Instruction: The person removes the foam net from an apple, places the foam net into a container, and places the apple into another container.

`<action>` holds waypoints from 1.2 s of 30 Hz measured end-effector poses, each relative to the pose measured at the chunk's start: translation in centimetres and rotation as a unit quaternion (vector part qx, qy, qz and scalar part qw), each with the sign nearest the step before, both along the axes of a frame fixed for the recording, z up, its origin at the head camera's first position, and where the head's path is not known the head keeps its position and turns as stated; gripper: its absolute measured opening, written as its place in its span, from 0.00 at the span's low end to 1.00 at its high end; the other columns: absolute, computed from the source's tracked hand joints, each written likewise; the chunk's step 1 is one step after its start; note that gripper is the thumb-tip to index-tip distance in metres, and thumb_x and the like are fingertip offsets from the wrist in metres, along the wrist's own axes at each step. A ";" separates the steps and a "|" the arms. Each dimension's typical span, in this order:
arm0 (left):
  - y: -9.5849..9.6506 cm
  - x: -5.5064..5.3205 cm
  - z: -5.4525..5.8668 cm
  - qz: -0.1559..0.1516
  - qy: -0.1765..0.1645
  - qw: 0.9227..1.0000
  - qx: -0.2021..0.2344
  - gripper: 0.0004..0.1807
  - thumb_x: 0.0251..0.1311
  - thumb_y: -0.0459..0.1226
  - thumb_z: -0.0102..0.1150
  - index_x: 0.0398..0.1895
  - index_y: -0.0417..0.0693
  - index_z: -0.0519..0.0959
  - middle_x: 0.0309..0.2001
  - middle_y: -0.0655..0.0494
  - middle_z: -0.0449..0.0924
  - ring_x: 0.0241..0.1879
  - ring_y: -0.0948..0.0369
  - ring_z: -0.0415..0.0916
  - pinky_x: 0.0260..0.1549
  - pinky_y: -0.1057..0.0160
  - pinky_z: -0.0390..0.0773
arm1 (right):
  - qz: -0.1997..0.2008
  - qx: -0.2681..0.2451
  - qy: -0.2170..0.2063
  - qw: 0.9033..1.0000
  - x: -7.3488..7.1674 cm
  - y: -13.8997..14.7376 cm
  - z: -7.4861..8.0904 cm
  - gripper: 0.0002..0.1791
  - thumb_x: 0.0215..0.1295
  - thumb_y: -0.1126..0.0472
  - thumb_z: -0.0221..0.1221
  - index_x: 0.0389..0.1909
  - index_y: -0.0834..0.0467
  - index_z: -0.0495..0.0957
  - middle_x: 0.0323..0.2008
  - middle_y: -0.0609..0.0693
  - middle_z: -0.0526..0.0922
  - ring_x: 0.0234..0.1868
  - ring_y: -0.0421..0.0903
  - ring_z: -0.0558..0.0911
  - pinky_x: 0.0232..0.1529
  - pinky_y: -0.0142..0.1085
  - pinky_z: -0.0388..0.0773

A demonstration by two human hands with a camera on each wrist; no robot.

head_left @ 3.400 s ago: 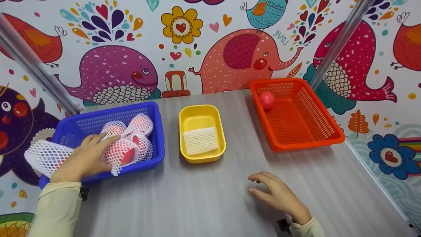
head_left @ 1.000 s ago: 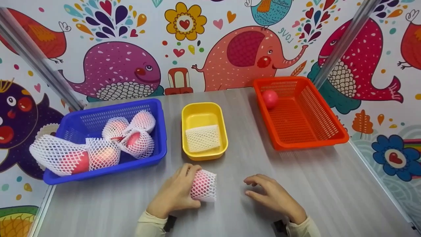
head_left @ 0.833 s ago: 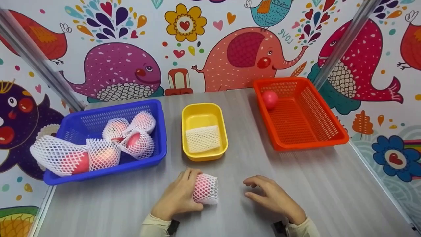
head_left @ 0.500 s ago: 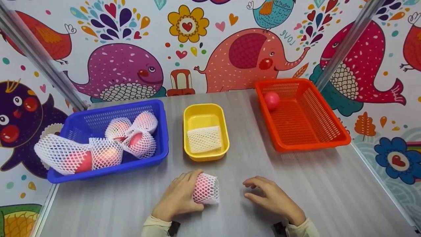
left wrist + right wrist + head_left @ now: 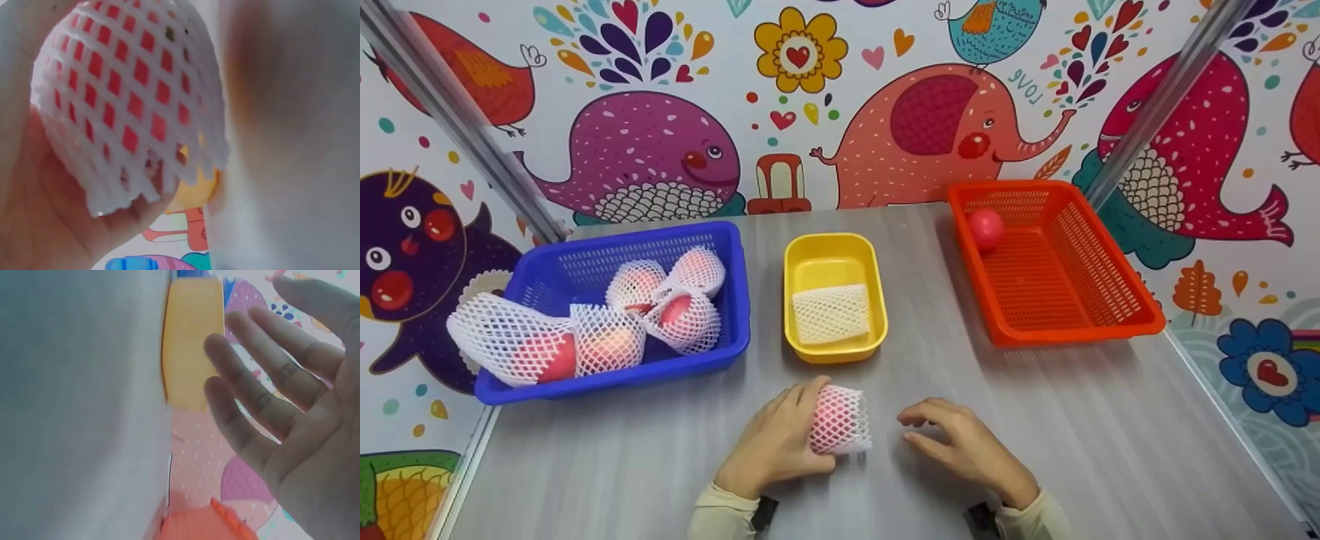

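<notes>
My left hand (image 5: 780,442) holds a pinkish-red round fruit in a white foam net sleeve (image 5: 840,420), low at the front middle of the table. In the left wrist view red skin shows through the mesh of the sleeved fruit (image 5: 135,84), and the sleeve's loose end hangs past it. To its right my right hand (image 5: 967,446) hovers with relaxed, slightly bent fingers and holds nothing; the right wrist view shows its fingers (image 5: 253,399) spread apart. Just behind the hands stands a yellow tray (image 5: 877,300) with a flattened foam net (image 5: 831,313) in it.
A blue basket (image 5: 742,300) at the left holds several fruits in foam nets (image 5: 611,341). At the back right a red-orange basket (image 5: 1057,277) has one pink ball-like fruit (image 5: 985,229) in its far left corner. A cartoon-printed wall closes the table's back.
The left hand reached into the blue basket, took a net-wrapped fruit and brought it right to the front middle. The right hand shifted slightly left, toward it.
</notes>
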State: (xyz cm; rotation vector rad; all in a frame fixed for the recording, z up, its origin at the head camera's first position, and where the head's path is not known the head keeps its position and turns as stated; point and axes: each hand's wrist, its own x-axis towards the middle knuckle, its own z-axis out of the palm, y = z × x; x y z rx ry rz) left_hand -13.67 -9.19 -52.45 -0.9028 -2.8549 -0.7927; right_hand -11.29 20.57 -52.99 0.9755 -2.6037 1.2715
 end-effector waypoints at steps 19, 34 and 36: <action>3.1 1.1 1.5 -0.090 0.067 0.994 0.010 0.59 0.27 0.53 0.80 0.68 0.38 0.65 0.57 0.48 0.75 0.56 0.54 0.75 0.58 0.57 0.74 | 0.000 0.030 -0.009 1.000 -0.3 -3.6 -0.3 0.36 0.45 0.61 0.72 0.59 0.58 0.74 0.52 0.46 0.78 0.51 0.42 0.77 0.52 0.41 0.77; 1.3 1.0 2.4 -0.113 0.071 0.991 -0.027 0.38 0.47 0.42 0.76 0.62 0.40 0.73 0.49 0.52 0.81 0.48 0.56 0.79 0.51 0.58 0.78 | -0.007 -0.057 -0.074 0.996 -0.3 -3.0 -0.6 0.40 0.41 0.66 0.73 0.60 0.58 0.71 0.49 0.46 0.80 0.48 0.44 0.80 0.49 0.42 0.81; 0.9 0.9 2.6 -0.113 0.064 0.991 -0.026 0.22 0.50 0.37 0.73 0.50 0.43 0.80 0.40 0.55 0.82 0.41 0.58 0.80 0.44 0.58 0.80 | -0.013 -0.056 -0.073 0.996 -0.2 -2.7 -0.6 0.39 0.40 0.67 0.73 0.59 0.61 0.71 0.48 0.48 0.80 0.47 0.45 0.80 0.48 0.43 0.82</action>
